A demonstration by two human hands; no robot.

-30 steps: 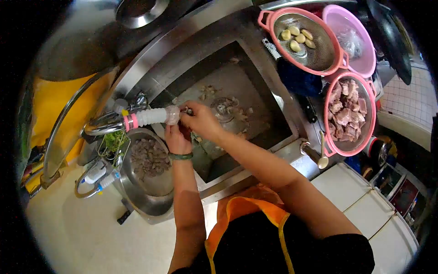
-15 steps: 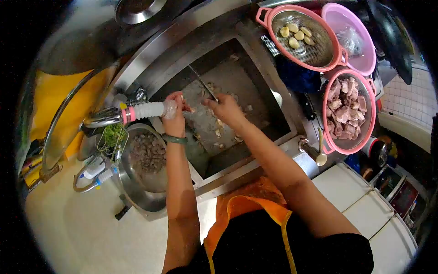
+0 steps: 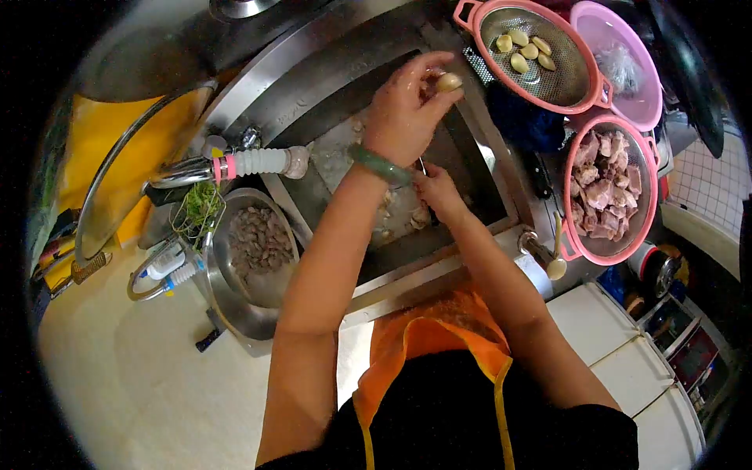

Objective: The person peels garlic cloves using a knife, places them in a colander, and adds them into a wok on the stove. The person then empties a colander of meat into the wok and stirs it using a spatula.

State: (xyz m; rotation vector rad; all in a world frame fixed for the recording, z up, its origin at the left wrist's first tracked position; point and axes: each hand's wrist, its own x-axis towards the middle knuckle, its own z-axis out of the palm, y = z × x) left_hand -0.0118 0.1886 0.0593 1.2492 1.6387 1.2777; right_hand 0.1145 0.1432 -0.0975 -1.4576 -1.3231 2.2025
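Observation:
My left hand (image 3: 407, 106), with a green bangle (image 3: 381, 165) at the wrist, is raised over the far part of the sink (image 3: 368, 274). A peeled garlic clove (image 3: 449, 82) is pinched between its fingertips. Lower down, my right hand (image 3: 440, 194) is closed around a knife (image 3: 424, 166), most of which is hidden behind my left wrist and the right fingers. Below both hands, garlic cloves and bits of skin (image 3: 384, 233) lie in the sink basin. Up and to the right, a pink-rimmed colander (image 3: 565, 95) holds several peeled cloves (image 3: 529, 52).
A second pink colander (image 3: 574, 247) contains raw meat chunks (image 3: 603, 188). Beside the first sits a pink basin (image 3: 644, 102) with a plastic bag. The faucet (image 3: 188, 172) reaches over the sink from the left, near a metal bowl of greyish pieces (image 3: 258, 239) and some greens (image 3: 199, 210).
My left hand has risen from beside the faucet outlet toward the far right, carrying the clove. My right hand has shifted right and slightly nearer me, still holding the knife.

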